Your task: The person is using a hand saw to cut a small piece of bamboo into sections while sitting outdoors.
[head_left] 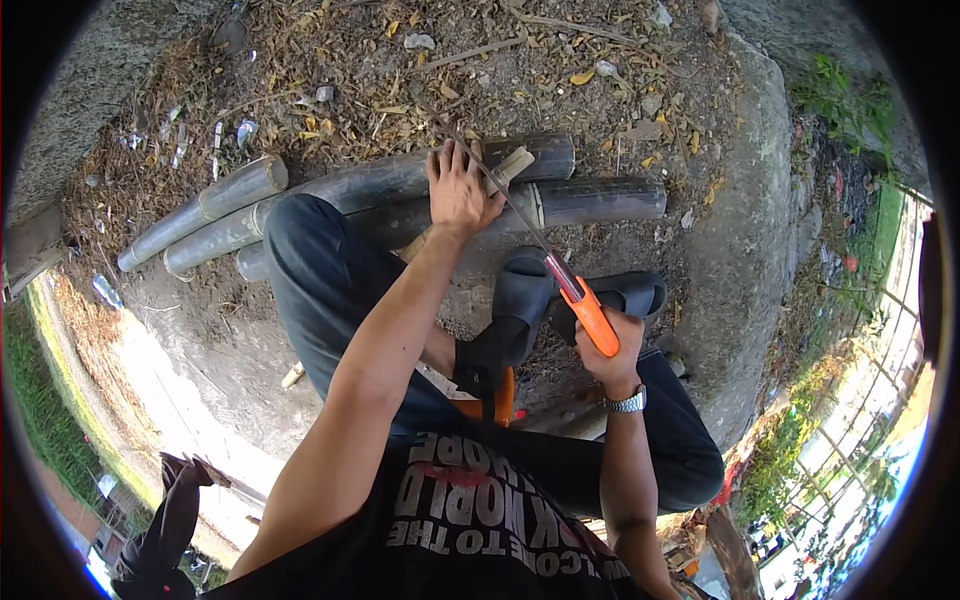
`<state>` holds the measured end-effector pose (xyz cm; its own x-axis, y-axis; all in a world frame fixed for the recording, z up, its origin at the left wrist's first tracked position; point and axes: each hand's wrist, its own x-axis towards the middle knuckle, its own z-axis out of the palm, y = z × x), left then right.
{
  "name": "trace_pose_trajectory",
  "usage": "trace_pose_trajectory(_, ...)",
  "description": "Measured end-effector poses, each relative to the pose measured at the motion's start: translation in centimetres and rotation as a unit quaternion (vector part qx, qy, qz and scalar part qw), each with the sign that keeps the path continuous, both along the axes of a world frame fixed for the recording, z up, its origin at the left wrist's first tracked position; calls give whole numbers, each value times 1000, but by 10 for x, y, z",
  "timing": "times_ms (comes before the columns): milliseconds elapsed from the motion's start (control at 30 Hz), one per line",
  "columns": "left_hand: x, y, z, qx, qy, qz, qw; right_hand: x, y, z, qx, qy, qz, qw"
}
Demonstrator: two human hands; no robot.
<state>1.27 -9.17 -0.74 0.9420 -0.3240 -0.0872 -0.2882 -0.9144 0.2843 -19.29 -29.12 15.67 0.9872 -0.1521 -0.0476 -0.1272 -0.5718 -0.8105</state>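
Left hand (461,190), arm extended, fingers spread flat atop dark pipe (560,203); right hand (608,350) fist-closed on orange-handled saw (560,275), blade crossing that pipe beside the left hand; blade tip indistinct against litter.

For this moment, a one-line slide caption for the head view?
Left hand steadies a wooden piece on dark pipes; right hand holds an orange-handled saw across it.
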Motion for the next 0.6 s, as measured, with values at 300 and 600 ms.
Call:
trace_pose_trajectory(300, -10, -1, 10, -41, 28, 93, 994, -3, -30, -32, -15, -27, 15, 999)
trace_pose_trajectory(600, -10, -7, 8, 25, 104, 89, 990, -7, -28, -9, 6, 16, 28, 999)
